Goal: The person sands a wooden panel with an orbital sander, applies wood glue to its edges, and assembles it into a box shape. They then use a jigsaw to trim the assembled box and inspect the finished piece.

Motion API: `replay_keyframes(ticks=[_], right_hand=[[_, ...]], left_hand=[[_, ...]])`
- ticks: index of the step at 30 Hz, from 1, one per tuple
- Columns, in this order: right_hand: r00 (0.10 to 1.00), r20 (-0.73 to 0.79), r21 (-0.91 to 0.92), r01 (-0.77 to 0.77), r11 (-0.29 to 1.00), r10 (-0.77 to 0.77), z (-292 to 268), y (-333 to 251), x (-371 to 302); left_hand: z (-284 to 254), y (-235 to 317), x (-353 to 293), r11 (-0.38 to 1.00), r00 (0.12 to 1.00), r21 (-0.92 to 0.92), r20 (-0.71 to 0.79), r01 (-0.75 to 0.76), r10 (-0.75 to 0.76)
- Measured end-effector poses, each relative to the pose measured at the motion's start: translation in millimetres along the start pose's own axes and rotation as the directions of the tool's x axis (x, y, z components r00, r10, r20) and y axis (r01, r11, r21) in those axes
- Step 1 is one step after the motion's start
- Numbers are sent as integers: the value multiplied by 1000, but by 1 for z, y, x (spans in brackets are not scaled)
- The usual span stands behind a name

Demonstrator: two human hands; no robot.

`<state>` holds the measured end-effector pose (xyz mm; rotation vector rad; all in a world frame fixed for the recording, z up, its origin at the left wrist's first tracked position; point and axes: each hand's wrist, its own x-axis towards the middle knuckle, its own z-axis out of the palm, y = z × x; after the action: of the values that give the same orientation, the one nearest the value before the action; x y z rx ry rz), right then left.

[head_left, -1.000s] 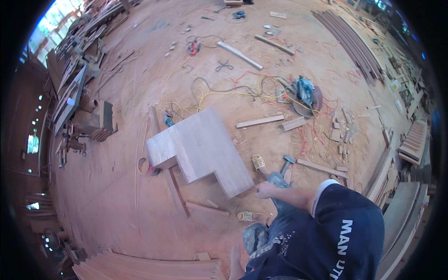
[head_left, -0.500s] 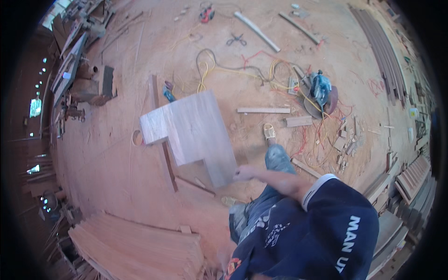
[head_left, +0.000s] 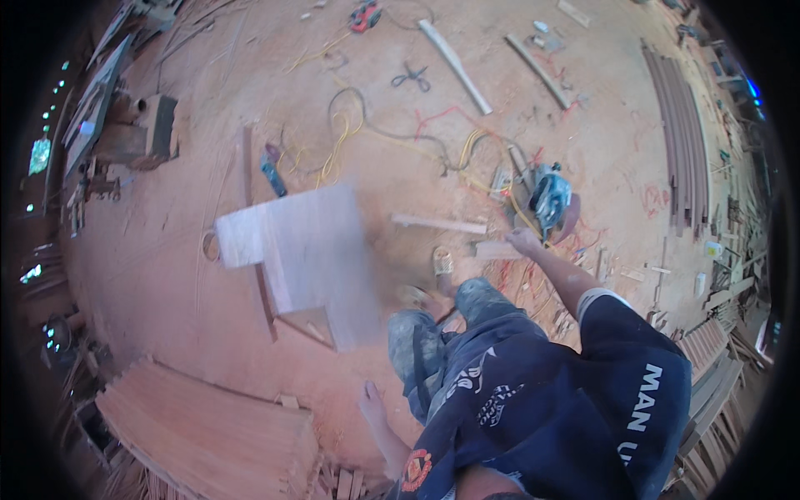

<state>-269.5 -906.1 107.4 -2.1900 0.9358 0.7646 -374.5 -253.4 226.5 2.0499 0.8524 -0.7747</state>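
Note:
My right hand hangs out to the right, fingers loosely apart with nothing visible in them. In the picture it overlaps a short pale board, and a teal power saw with a large round blade lies just beyond. My left hand is low by my side, its fingers loosely extended and holding nothing. A broad, pale wooden panel with stepped edges rests in front of me to the left, apart from both hands. Dark wooden bars show beneath it.
A teal hand-held power tool lies past the panel. Yellow and dark cords snake over the dusty floor. One pale wood strip lies ahead of my feet. Stacked boards stand at lower left; long dark planks lie far right.
My right hand has left the panel's near right corner and swung right toward the saw. My left hand has come further into view. My feet and body have shifted.

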Motion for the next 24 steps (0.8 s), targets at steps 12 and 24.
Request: replay_keyframes(ticks=[12, 24], right_hand=[[989, -122, 197, 105, 975, -82, -129, -123, 74], [992, 34, 32, -122, 992, 121, -139, 50, 564]], left_hand=[[77, 102, 115, 994, 915, 42, 389, 101, -109], [278, 339, 141, 859, 941, 508, 255, 67, -224]])
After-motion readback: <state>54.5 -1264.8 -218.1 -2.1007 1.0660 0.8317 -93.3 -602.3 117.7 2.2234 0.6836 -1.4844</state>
